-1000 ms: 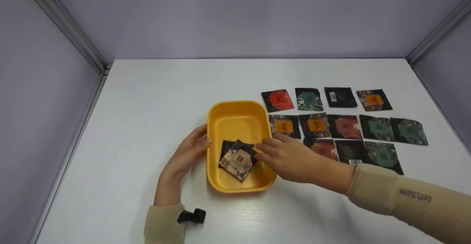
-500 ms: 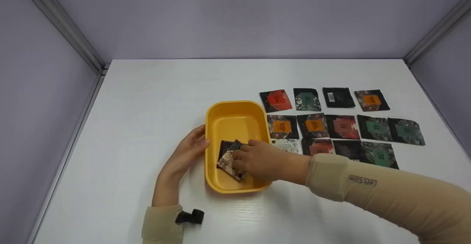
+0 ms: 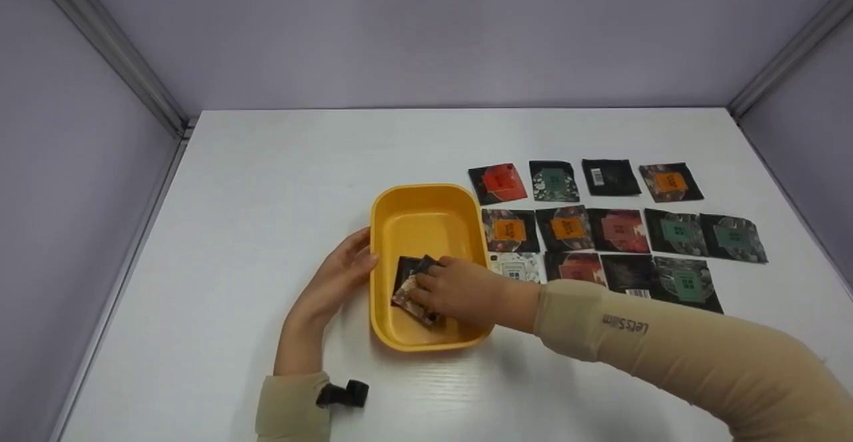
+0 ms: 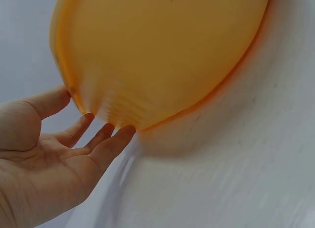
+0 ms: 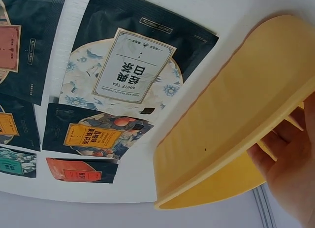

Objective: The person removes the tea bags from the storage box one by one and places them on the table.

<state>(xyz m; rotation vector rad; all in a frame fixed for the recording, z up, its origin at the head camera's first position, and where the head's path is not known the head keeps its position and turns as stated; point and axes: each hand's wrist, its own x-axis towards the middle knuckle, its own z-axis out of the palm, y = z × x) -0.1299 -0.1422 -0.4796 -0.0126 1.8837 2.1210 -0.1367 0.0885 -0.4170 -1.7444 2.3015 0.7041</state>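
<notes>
A yellow plastic tray [image 3: 426,197] stands on the white table, with a few tea sachets [image 3: 414,295] lying overlapped in its near half. The top one has a cream, floral front. My left hand [image 3: 336,282] steadies the tray's left side; in the left wrist view its thumb and fairly straight fingertips touch the outside near the rim. My right hand [image 3: 460,292] reaches over the right rim, its fingertips on the cream sachet. In the right wrist view the tray wall hides those fingertips, so whether they pinch it does not show.
Right of the tray, several tea sachets lie flat in three rows, including a white tea sachet [image 3: 516,267], an orange-labelled sachet [image 3: 509,230] and a red one [image 3: 500,182]. Grey-violet walls [image 3: 426,35] rise behind and beside the table.
My right hand has gone from the tray's right rim leftward into the tray, onto the cream sachet, uncovering the white tea sachet outside. My left hand has stayed at the tray's left side.
</notes>
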